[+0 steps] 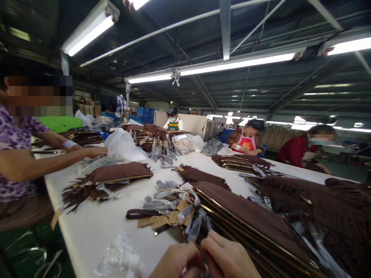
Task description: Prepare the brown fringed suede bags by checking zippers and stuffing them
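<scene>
At the bottom middle, my left hand (pixel 176 261) and my right hand (pixel 227 253) are close together with fingers bent and closed. Something dark shows between them, but the fingers hide most of it. Just beyond the fingertips hangs a strap wrapped in clear plastic (pixel 197 227). A tall stack of brown pouches with gold zippers (pixel 246 216) lies beside and beyond my right hand. From its near left end stick out several plastic-wrapped straps, cardboard tags (pixel 159 221) and one bare brown wrist strap (pixel 142 213).
On the white table (pixel 78 220) lie crumpled clear plastic (pixel 118 253), fringed brown pouches (pixel 116 173), another fringed pile (pixel 298 197) and a white plastic bag (pixel 123 144). A co-worker's arm (pixel 58 154) reaches in from the left. Other people sit along the far side.
</scene>
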Demonstrator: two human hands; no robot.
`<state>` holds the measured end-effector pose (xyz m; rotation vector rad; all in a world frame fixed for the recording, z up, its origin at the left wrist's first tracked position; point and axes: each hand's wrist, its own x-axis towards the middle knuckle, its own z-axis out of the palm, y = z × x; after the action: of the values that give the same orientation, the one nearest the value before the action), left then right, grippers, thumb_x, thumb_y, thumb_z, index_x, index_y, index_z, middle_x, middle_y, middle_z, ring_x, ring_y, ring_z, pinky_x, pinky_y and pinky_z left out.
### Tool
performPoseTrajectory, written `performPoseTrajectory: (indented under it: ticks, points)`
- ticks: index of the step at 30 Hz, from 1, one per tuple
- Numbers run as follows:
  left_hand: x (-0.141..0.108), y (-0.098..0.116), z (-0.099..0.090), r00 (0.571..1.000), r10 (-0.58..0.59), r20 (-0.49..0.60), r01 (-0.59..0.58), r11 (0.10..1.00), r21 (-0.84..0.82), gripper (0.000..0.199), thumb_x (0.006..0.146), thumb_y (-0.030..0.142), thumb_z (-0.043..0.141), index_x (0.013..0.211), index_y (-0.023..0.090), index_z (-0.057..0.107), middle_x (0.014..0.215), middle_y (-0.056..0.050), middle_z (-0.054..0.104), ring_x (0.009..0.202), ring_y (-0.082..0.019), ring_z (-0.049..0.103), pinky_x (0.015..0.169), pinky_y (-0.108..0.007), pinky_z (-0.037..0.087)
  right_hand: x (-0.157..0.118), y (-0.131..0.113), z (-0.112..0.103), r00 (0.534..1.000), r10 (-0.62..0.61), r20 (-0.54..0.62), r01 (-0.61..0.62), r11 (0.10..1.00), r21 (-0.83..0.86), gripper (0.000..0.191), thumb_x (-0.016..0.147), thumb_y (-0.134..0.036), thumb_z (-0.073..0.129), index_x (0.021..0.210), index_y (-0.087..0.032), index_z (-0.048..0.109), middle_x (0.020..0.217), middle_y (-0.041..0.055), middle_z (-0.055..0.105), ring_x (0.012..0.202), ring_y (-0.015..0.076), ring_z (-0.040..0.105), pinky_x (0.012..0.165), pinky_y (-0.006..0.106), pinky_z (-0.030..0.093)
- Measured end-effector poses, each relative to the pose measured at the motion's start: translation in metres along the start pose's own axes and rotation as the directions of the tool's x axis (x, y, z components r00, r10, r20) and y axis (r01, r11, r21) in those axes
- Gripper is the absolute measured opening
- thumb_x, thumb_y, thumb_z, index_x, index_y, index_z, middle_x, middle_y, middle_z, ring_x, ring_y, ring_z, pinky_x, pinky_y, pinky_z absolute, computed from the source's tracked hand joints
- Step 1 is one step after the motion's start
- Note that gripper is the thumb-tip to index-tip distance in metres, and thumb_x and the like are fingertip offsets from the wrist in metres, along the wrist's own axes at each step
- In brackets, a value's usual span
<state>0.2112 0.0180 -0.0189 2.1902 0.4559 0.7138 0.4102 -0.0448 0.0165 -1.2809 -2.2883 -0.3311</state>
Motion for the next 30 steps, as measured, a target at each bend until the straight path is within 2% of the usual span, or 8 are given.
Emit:
performPoseTrajectory:
  ticks: [5, 9, 11, 14, 19, 22, 26, 30]
  points:
    - [0.002, 0.015, -0.001, 0.986, 0.110, 0.129, -0.140, 0.957, 0.253, 0.023, 0.073, 0.006, 0.063, 0.093, 0.018, 0.061, 0.107, -0.006, 0.068, 0.099, -0.021, 0.059, 0.087, -0.031, 0.045, -0.018, 0.007, -0.033, 0.956, 0.292, 0.034, -0.290, 0.914, 0.284, 0.025, 0.099, -0.019, 0.046, 0.080, -0.021, 0.062, 0.081, -0.0002, 0.055, 0.072, 0.0127, 0.058, 0.064, 0.021, 0.043]
    - [0.022, 0.053, 0.002, 0.930, 0.016, 0.367, -0.184, 0.885, 0.429, 0.017, 0.080, 0.024, 0.072, 0.094, 0.016, 0.066, 0.104, -0.010, 0.068, 0.098, -0.026, 0.060, 0.088, -0.037, 0.047, -0.039, -0.001, -0.064, 0.899, 0.438, -0.008, -0.411, 0.850, 0.330, 0.022, 0.098, -0.021, 0.051, 0.085, -0.023, 0.068, 0.081, 0.0001, 0.058, 0.074, 0.0138, 0.060, 0.065, 0.021, 0.045]
    - [0.034, 0.065, 0.022, 0.893, -0.083, 0.443, -0.188, 0.825, 0.534, 0.034, 0.078, 0.039, 0.076, 0.097, 0.012, 0.068, 0.101, -0.015, 0.069, 0.097, -0.031, 0.060, 0.086, -0.042, 0.049, -0.050, -0.009, -0.067, 0.879, 0.476, -0.021, -0.443, 0.832, 0.334, 0.024, 0.098, -0.021, 0.048, 0.088, -0.024, 0.070, 0.081, 0.0005, 0.060, 0.074, 0.0141, 0.061, 0.064, 0.021, 0.046]
    - [0.048, 0.071, 0.067, 0.870, -0.261, 0.418, -0.097, 0.741, 0.664, 0.059, 0.073, 0.049, 0.077, 0.109, 0.003, 0.069, 0.104, -0.025, 0.067, 0.099, -0.039, 0.060, 0.087, -0.050, 0.047, -0.065, -0.017, -0.059, 0.869, 0.493, -0.049, -0.450, 0.826, 0.340, 0.024, 0.097, -0.020, 0.049, 0.092, -0.025, 0.072, 0.079, -0.0005, 0.064, 0.072, 0.0132, 0.063, 0.063, 0.020, 0.047]
    - [0.061, 0.062, 0.110, 0.843, -0.398, 0.361, 0.067, 0.744, 0.665, 0.067, 0.067, 0.032, 0.079, 0.121, -0.004, 0.062, 0.117, -0.034, 0.061, 0.110, -0.047, 0.054, 0.089, -0.057, 0.045, -0.084, -0.013, -0.043, 0.773, 0.630, -0.075, -0.567, 0.739, 0.363, 0.011, 0.087, -0.022, 0.062, 0.085, -0.026, 0.072, 0.078, -0.0026, 0.072, 0.072, 0.0144, 0.067, 0.066, 0.019, 0.050]
    - [0.058, 0.048, 0.100, 0.851, -0.379, 0.363, 0.095, 0.792, 0.603, 0.059, 0.064, 0.016, 0.073, 0.120, 0.000, 0.062, 0.121, -0.029, 0.061, 0.113, -0.043, 0.055, 0.096, -0.055, 0.044, -0.096, -0.007, -0.035, 0.673, 0.736, -0.073, -0.637, 0.627, 0.448, 0.009, 0.084, -0.030, 0.064, 0.084, -0.025, 0.072, 0.076, -0.0027, 0.072, 0.070, 0.0159, 0.067, 0.066, 0.020, 0.051]
    - [0.043, 0.027, 0.069, 0.928, -0.309, 0.207, 0.146, 0.814, 0.562, 0.041, 0.070, 0.004, 0.052, 0.108, 0.012, 0.065, 0.112, -0.016, 0.067, 0.106, -0.032, 0.060, 0.097, -0.046, 0.042, -0.103, -0.011, -0.023, 0.569, 0.820, -0.060, -0.678, 0.508, 0.532, 0.009, 0.078, -0.032, 0.064, 0.076, -0.023, 0.065, 0.064, -0.0049, 0.063, 0.061, 0.0145, 0.060, 0.057, 0.020, 0.046]
    - [0.036, 0.017, 0.050, 0.962, -0.262, 0.079, 0.198, 0.866, 0.460, 0.033, 0.066, -0.001, 0.045, 0.087, 0.016, 0.063, 0.093, -0.008, 0.069, 0.092, -0.023, 0.061, 0.083, -0.032, 0.043, -0.093, -0.027, -0.010, 0.568, 0.816, -0.109, -0.674, 0.536, 0.508, 0.010, 0.078, -0.027, 0.061, 0.069, -0.023, 0.059, 0.059, -0.0063, 0.057, 0.056, 0.0129, 0.055, 0.054, 0.020, 0.041]
